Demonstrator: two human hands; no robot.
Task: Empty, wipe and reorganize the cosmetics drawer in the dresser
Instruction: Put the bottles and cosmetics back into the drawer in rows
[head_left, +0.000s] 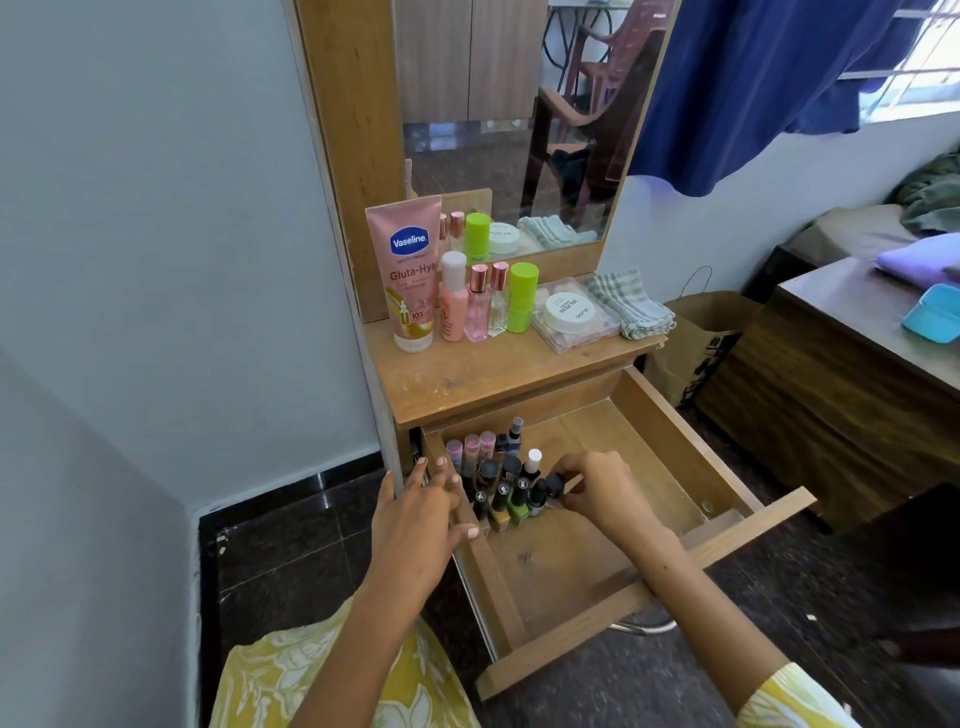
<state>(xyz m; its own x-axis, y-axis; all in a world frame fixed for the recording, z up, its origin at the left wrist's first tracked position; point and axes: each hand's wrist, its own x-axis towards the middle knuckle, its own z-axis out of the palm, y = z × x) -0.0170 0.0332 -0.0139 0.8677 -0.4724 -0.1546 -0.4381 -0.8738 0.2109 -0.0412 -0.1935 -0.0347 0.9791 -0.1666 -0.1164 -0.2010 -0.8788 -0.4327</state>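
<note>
The wooden drawer (670, 447) of the dresser is pulled out. In its back left corner stand several small nail polish bottles and tubes (501, 483) in rows. My right hand (597, 491) is shut on a dark-capped bottle (555, 486) at the right end of the front row. My left hand (423, 514) rests with spread fingers on the drawer's left wall, holding nothing. On the dresser top stand a pink Vaseline tube (408, 275), a few pink bottles (475, 306), a green stick (521, 296), a white jar on a clear box (569, 314) and a folded checked cloth (631, 304).
A mirror (519, 119) rises behind the dresser top. A paper bag (691, 348) stands on the floor to the right, beside a dark wooden table (831, 395). A grey wall is on the left. The drawer's right and front parts show bare wood.
</note>
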